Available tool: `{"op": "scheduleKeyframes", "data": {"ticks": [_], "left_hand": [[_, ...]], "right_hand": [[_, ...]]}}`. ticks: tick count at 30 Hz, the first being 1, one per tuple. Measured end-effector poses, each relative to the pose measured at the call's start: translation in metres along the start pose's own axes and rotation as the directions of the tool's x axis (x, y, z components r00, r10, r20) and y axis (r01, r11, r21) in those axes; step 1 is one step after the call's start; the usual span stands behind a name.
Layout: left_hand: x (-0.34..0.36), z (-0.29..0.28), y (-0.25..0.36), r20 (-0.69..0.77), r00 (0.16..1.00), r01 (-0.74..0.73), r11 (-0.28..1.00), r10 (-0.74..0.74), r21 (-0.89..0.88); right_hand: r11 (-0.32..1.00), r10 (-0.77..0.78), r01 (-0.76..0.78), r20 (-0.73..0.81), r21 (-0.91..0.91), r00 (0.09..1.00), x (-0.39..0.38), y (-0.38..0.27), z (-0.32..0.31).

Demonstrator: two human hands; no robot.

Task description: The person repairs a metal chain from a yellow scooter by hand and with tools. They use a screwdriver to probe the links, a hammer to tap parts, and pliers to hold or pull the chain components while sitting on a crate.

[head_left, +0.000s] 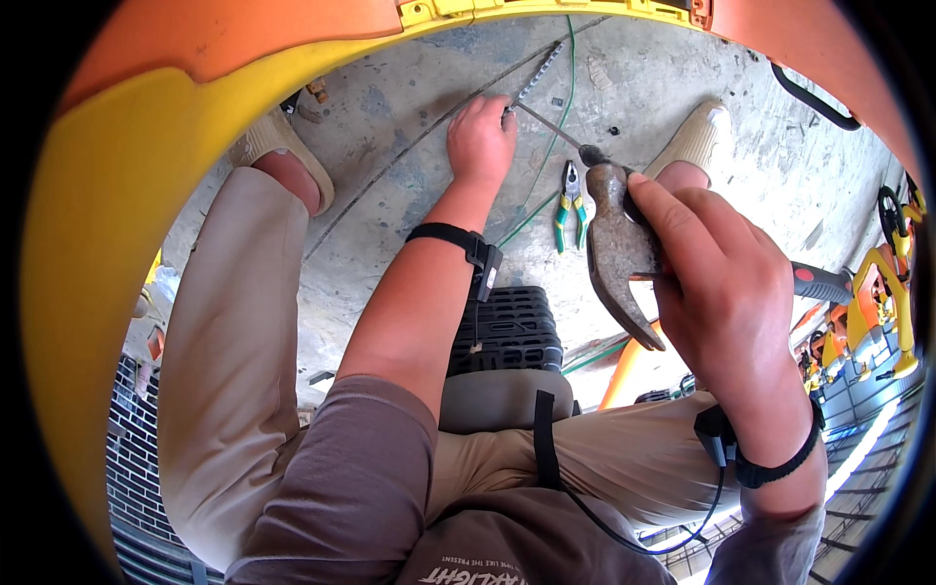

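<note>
My right hand point(721, 253) is closed around the handle of a claw hammer point(616, 239), its worn metal head toward me and the curved claw pointing down. Beyond the hammer head, a thin metal rod with a dark end point(556, 127) reaches toward my left hand; it looks like a screwdriver, but its handle is partly hidden. My left hand point(483, 141) is closed low over the floor, at the near end of a narrow, chain-like metal strip point(539, 73). What its fingers pinch is mostly covered. Pliers with green-and-yellow handles point(570, 210) lie between my hands.
A thin green cord point(568, 88) runs across the stained concrete floor point(390, 136). Below the pliers is a black ribbed case point(507, 327). Orange and yellow panels point(292, 39) arch overhead. Yellow-and-black equipment point(882, 292) stands at right. My feet are on both sides.
</note>
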State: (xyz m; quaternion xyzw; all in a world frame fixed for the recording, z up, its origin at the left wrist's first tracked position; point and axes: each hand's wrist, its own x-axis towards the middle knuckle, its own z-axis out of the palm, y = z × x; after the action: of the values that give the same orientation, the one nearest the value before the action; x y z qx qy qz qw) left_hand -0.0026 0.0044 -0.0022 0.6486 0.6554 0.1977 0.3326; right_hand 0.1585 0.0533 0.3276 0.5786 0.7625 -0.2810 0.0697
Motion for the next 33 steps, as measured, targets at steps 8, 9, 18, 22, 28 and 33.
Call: {"op": "scheduleKeyframes", "data": {"ticks": [8,9,18,22,28,33], "left_hand": [[0.0,0.001,-0.001,-0.006,1.0,-0.001,1.0,0.001,-0.001],[0.0,0.0,-0.001,-0.003,1.0,0.001,1.0,-0.001,0.001],[-0.001,0.001,-0.001,0.054,0.995,0.085,0.996,-0.083,-0.037],[-0.002,0.002,-0.001,0.048,0.994,0.097,0.994,-0.095,-0.043],[0.0,0.004,-0.004,0.069,0.992,0.113,0.992,-0.109,-0.052],[0.001,-0.002,0.001,0.088,0.987,0.139,0.988,-0.133,-0.064]], "right_hand": [[1.0,-0.021,0.021,-0.016,-0.001,1.0,0.0,0.002,0.002],[1.0,-0.025,0.025,-0.019,-0.001,1.0,0.001,0.002,0.002],[0.999,-0.013,0.014,0.032,-0.03,0.999,0.005,0.0,-0.003],[0.999,0.011,-0.01,0.019,-0.038,1.0,0.006,-0.002,-0.003],[0.997,-0.003,-0.001,-0.047,-0.083,0.999,0.011,-0.007,0.001],[0.991,-0.02,0.006,-0.098,-0.137,0.995,0.018,-0.009,0.004]]}}
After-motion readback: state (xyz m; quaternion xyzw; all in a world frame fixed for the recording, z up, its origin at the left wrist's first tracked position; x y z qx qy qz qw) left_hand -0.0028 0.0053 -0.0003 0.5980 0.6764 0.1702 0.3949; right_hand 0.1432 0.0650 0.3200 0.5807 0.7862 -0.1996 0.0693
